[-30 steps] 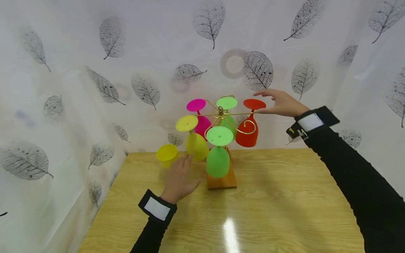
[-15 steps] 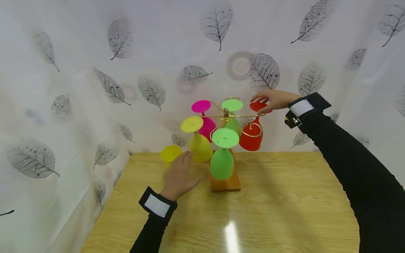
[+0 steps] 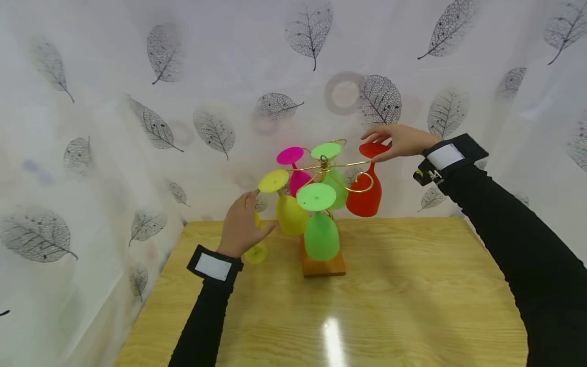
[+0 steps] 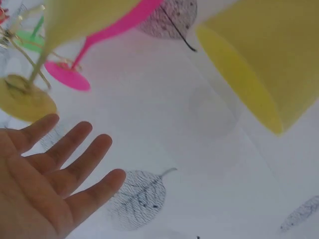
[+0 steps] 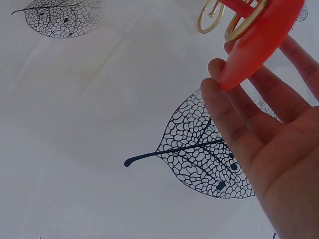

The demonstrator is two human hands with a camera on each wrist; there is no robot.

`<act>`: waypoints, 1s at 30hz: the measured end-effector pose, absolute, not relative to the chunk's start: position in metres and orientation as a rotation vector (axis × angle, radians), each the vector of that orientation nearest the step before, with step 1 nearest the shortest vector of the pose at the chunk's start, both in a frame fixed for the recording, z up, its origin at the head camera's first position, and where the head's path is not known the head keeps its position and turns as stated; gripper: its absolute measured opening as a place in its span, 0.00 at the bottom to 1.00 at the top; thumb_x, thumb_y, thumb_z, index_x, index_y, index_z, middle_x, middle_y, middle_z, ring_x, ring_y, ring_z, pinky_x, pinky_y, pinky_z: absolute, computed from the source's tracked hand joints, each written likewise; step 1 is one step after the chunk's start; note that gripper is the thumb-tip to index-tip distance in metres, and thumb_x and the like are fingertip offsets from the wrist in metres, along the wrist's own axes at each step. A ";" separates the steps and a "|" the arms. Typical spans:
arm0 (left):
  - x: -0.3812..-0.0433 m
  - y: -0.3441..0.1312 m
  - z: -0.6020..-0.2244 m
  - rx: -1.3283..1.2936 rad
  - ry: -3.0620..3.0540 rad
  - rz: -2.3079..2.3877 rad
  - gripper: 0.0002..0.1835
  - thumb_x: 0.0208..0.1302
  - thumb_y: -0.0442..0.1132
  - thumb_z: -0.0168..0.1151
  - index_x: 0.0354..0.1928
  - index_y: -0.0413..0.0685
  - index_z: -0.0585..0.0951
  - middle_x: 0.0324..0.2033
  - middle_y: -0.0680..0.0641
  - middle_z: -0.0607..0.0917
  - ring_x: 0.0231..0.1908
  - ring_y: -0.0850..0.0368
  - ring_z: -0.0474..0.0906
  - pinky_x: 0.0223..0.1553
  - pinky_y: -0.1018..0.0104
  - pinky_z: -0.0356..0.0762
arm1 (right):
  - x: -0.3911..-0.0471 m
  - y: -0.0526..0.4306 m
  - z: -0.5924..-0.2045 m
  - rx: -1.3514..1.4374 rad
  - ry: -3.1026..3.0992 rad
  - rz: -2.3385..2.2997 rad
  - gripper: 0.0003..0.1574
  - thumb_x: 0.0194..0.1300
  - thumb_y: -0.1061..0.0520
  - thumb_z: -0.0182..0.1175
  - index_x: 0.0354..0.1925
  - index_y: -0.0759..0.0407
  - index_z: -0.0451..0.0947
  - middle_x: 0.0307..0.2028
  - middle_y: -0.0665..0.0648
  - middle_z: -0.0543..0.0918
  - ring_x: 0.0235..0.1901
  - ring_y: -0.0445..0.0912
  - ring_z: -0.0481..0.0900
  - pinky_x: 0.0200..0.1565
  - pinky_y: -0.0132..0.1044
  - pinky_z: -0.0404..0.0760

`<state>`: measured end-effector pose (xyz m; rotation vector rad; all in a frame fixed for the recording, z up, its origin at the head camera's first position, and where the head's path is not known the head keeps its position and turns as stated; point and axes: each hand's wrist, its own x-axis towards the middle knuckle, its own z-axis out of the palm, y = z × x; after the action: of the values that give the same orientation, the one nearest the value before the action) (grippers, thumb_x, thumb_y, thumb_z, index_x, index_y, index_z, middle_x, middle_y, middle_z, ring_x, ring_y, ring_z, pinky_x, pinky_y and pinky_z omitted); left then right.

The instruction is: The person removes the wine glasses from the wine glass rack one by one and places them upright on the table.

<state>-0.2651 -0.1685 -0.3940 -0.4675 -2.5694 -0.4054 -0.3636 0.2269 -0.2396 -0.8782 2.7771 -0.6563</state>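
My right hand pinches the round foot of a red goblet, which hangs upside down at the right of a gold wire rack. In the right wrist view, several fingertips lie against the red foot's edge. My left hand has its fingers spread, the fingertips close to the foot of a hanging yellow goblet; whether they touch is hard to tell. Behind that hand a second yellow goblet stands upright on the table, partly hidden; its bowl shows in the left wrist view.
A green goblet hangs at the rack's front, another green one at its back, and a pink one at back left. The rack's wooden base stands on a wood-grain table. A leaf-print curtain hangs behind.
My right hand has come in from beside the red goblet and taken its foot. My left hand has moved up and left towards the hanging yellow goblet's foot, now covering much of the standing one.
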 end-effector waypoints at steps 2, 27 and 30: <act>-0.276 -0.174 -0.389 -0.464 -2.599 -0.437 0.48 0.46 0.54 0.72 0.65 0.38 0.63 0.58 0.36 0.72 0.56 0.41 0.72 0.60 0.50 0.71 | -0.362 0.225 -0.237 -0.891 2.784 -0.657 0.38 0.57 0.56 0.66 0.63 0.62 0.65 0.58 0.69 0.74 0.57 0.60 0.71 0.56 0.54 0.75; -0.285 -0.182 -0.379 -0.420 -2.674 -0.470 0.47 0.51 0.55 0.68 0.67 0.38 0.60 0.60 0.35 0.70 0.56 0.39 0.71 0.59 0.48 0.71 | -0.356 0.224 -0.229 -0.876 2.791 -0.666 0.36 0.57 0.58 0.66 0.61 0.65 0.66 0.56 0.69 0.75 0.55 0.60 0.71 0.56 0.55 0.74; -0.283 -0.183 -0.381 -0.421 -2.664 -0.476 0.46 0.51 0.54 0.68 0.67 0.37 0.60 0.60 0.34 0.70 0.56 0.39 0.71 0.60 0.48 0.71 | -0.354 0.224 -0.228 -0.894 2.789 -0.659 0.36 0.56 0.58 0.66 0.61 0.65 0.67 0.56 0.69 0.76 0.55 0.60 0.72 0.55 0.55 0.75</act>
<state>-0.2826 -0.1833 -0.3812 -0.4212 -2.6642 -0.4755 -0.3537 0.2245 -0.2285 -0.8940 2.7885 -0.6592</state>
